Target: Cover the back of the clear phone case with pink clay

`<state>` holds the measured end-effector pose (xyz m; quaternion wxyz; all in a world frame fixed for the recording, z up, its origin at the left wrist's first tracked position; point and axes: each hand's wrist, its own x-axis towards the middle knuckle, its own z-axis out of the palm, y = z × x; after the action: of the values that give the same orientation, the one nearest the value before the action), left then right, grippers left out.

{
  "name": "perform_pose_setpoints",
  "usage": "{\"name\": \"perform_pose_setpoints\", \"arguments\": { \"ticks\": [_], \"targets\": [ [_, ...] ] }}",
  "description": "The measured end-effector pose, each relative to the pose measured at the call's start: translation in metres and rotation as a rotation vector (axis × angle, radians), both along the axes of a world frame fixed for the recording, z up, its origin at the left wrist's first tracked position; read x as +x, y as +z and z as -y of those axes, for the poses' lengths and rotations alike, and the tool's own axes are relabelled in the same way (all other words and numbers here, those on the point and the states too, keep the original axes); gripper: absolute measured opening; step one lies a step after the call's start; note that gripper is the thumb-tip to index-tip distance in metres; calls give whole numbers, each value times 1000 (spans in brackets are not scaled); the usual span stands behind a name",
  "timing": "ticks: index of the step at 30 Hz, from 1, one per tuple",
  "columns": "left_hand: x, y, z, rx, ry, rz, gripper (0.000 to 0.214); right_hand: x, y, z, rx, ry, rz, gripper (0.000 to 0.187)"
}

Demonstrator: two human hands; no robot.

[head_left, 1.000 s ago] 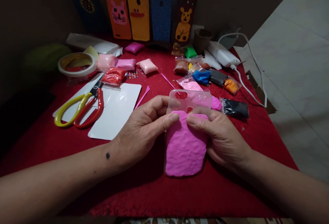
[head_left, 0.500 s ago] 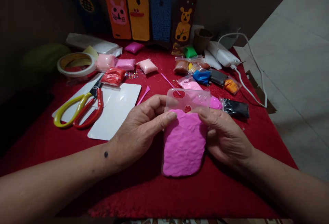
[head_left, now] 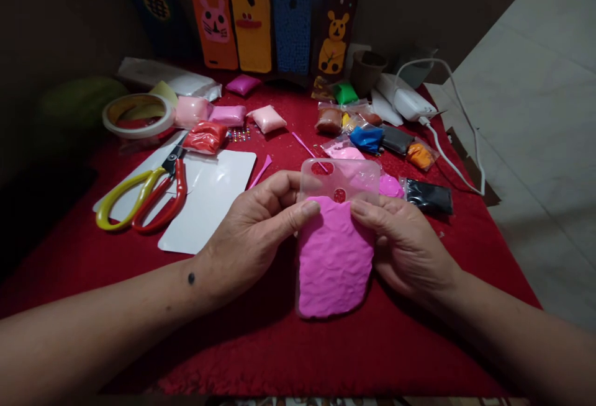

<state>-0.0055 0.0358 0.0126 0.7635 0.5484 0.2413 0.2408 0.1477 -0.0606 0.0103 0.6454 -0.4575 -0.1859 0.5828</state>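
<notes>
Between my hands is a clear phone case (head_left: 358, 173), held upright and slightly tilted, with its camera cutout and a round hole at the top. Pink clay (head_left: 334, 263) with a bumpy, finger-pressed surface covers most of its back; the top strip is bare. My left hand (head_left: 261, 226) grips the left edge, its thumb on the clay's upper left corner. On the other side, my right hand (head_left: 410, 238) holds the right edge, thumb pressed on the clay's upper right corner. The fingers behind the case are partly hidden. More pink clay (head_left: 391, 186) lies just behind it.
Scissors (head_left: 144, 198) with yellow and red handles lie on white sheets (head_left: 214, 201) at left, near a tape roll (head_left: 138, 114). Clay packets, including a black one (head_left: 428, 196), spread across the red cloth (head_left: 261, 344). Decorated cases (head_left: 251, 21) stand behind; a white cable (head_left: 465, 120) loops at right.
My right thumb has slid a little leftward over the clay's top edge. The case has tilted slightly, its lower end shifting right. My left hand keeps its grip.
</notes>
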Motion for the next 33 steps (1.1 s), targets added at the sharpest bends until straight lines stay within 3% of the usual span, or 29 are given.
{"name": "perform_pose_setpoints", "arguments": {
  "ticks": [7,14,17,22,33],
  "targets": [
    [0,-1,-2,-3,31,1,19,0,0,0,-6,13,-6,13],
    [1,0,-2,-45,-26,35,29,-3,1,1,-13,74,10,9],
    [3,0,-1,-76,13,22,39,-4,1,3,-15,108,15,12],
    [4,7,4,-67,65,-51,37,-4,-2,7,-59,139,65,17],
    [3,8,-1,-50,25,-30,38,-4,0,7,-59,86,50,20]
  ]
}}
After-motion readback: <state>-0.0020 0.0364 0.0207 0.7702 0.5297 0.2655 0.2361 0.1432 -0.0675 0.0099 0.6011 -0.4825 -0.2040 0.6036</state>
